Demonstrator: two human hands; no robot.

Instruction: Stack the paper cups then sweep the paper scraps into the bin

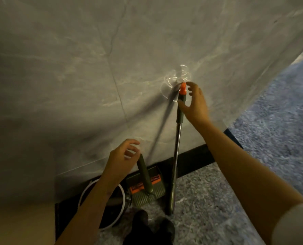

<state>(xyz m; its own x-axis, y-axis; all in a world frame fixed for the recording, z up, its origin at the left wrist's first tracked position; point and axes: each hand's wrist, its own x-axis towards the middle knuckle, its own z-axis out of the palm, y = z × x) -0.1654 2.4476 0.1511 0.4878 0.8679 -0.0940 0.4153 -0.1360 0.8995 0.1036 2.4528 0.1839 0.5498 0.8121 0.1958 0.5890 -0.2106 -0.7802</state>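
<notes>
Our shoes [152,225] show at the bottom. We see the grey table [76,68] filling most of the view, the white-rimmed bin [123,200] below its edge. The broom [176,152] leans on the table, dustpan [147,190] just left. Our right hand [194,101] is spread at the broom's top, thumb touching the grip; our left hand [120,160] hovers loosely curled over the dustpan handle, holding nothing. Blurred clear cups [175,80] sit behind the broom tip.

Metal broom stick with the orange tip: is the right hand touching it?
Cannot tell. Head view: right hand open, thumb at the metal broom stick, edge too blurred.
</notes>
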